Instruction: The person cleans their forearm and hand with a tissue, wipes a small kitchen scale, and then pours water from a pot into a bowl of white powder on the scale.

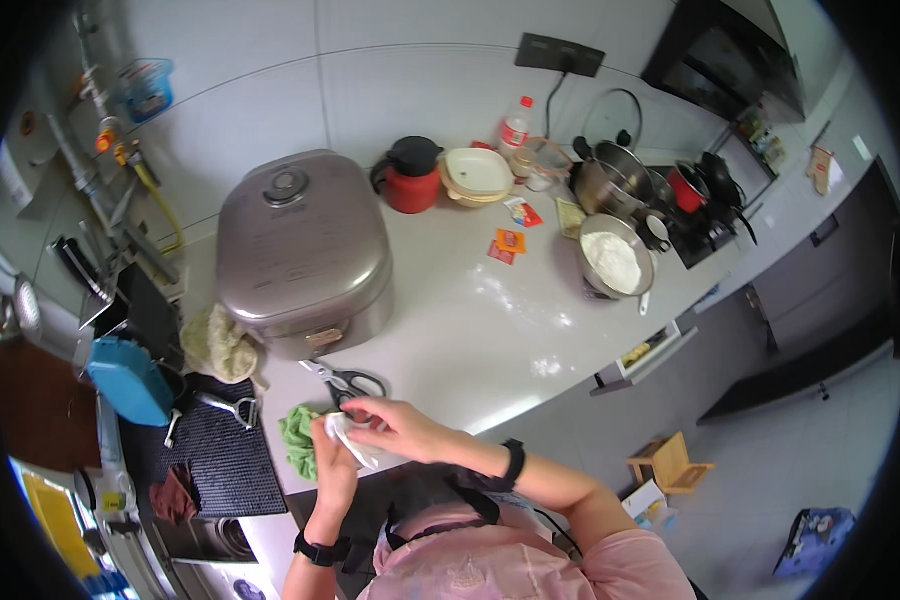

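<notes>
Near the front left edge of the white countertop point(450, 352), my left hand point(334, 461) grips a white, soft packet or cloth point(352, 442); which of the two I cannot tell. My right hand point(394, 427) touches the same white thing from the right, its fingers partly spread. Just beyond my hands lie black-handled kitchen scissors point(349, 385), partly hidden by my right fingers. A crumpled green cloth point(298, 442) sits against my left hand. Behind the scissors stands a large metallic countertop appliance point(304, 255) with its lid down.
At right stands a bowl of white powder point(611, 259), with a pot point(613, 180) behind it. Small packets point(511, 241), a red jug point(412, 180) and stacked containers point(478, 174) are at the back. A ribbed black mat point(221, 457) with a peeler point(232, 409) lies left. A drawer point(649, 352) stands open below.
</notes>
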